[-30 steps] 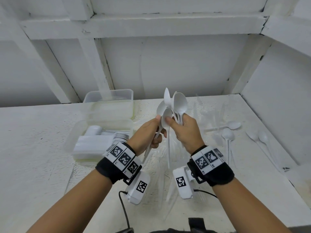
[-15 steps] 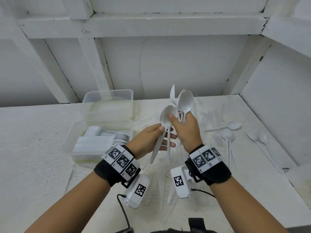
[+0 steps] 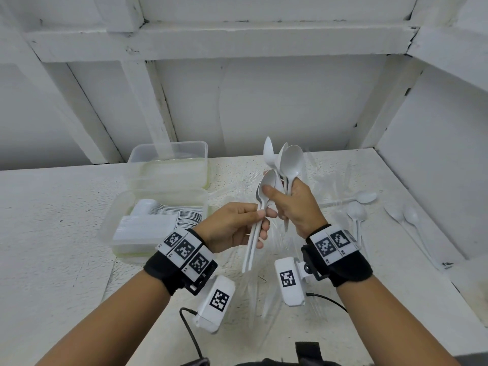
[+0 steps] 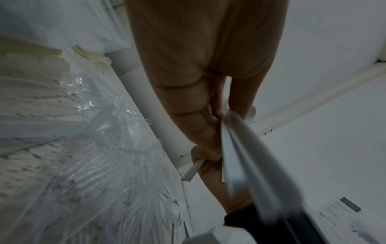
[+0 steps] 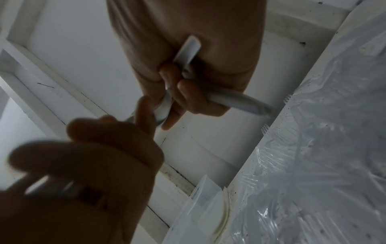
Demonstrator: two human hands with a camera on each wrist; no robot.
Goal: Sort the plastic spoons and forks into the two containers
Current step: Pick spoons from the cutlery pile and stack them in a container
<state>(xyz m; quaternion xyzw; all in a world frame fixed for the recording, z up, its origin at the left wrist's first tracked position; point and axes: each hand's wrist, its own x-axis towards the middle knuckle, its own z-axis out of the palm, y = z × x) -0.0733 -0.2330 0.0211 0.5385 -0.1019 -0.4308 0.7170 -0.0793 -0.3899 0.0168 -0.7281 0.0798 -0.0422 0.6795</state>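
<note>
Spoons bunched in right hand (bowls up), left hand now pinching two handles lower down.

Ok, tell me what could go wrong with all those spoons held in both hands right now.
1. The right hand grips a splayed bunch of white plastic spoons; one could slip out onto the table.
2. The left hand pinches two stacked white spoons only partway along their handles, so they might swing or drop.
3. Clear plastic forks lie below; a fallen spoon could mix in.
</note>
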